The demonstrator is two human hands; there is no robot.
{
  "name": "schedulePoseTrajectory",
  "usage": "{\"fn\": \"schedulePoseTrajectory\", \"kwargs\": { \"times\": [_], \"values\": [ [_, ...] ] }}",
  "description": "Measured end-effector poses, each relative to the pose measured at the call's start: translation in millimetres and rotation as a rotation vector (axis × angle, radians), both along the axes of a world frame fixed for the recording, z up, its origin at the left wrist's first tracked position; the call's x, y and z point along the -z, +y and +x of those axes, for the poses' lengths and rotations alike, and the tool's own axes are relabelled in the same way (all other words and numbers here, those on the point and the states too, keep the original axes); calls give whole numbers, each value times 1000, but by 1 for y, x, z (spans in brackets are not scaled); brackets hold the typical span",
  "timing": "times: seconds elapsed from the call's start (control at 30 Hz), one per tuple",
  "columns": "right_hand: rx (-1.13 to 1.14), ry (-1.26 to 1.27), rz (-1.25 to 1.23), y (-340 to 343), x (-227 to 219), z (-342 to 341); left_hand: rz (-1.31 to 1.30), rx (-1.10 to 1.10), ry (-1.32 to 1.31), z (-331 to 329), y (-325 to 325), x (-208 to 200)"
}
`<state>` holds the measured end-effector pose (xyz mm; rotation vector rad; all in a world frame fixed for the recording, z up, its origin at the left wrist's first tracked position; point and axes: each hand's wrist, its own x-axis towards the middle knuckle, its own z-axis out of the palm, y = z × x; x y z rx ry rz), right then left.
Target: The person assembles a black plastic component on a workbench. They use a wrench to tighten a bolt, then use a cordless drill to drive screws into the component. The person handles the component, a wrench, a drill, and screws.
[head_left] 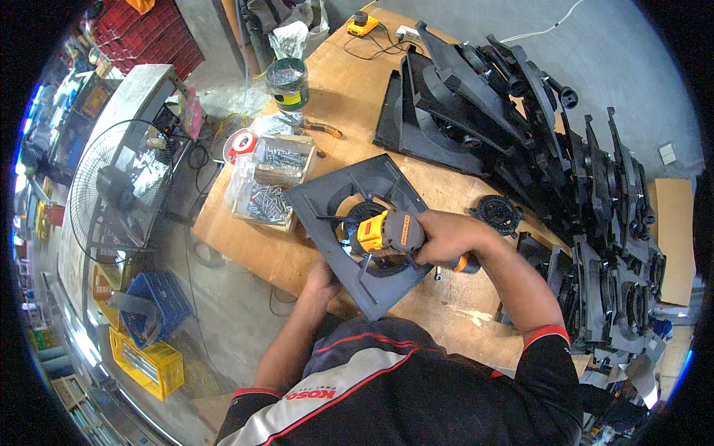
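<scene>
A yellow and black cordless drill (381, 232) is in my right hand (445, 236), its head over the middle of a black square panel (387, 293). The panel has a round opening and raised ribs, and it lies turned cornerwise near the table's front edge. My left hand (321, 284) grips the panel's left lower edge; its fingers are partly hidden beneath it. The drill's tip is hidden by its body. To the right of the panel, close to my right wrist, lies a round black slotted part (497, 214).
Small bins of screws (266, 202) and bolts (284, 157) stand left of the panel, with a dark bucket (287, 83) and orange-handled pliers (324, 130) behind. Stacked black panels (461, 97) crowd the right. A battery charger (362, 28) sits far back. A fan (117, 189) stands left.
</scene>
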<state>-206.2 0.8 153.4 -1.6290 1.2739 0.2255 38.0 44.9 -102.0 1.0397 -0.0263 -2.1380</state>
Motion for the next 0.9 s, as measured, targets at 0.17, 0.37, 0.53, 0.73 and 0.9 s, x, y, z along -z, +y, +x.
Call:
{"fn": "schedulePoseTrajectory", "kwargs": {
  "times": [0.17,0.37,0.53,0.73,0.9],
  "values": [
    [66,-87,-152,-11,18,-3,-5,61,-92,-6,-3,-23],
    [-166,84,-189,-38,8,9,47,55,31,0,0,15],
    [-142,40,-185,-37,6,14,98,-21,-41,-3,2,-9],
    [-108,58,-165,-34,16,7,96,-36,57,-6,1,-11],
    [-90,94,-151,-34,1,17,78,-42,83,-3,4,-6]
  ]
}}
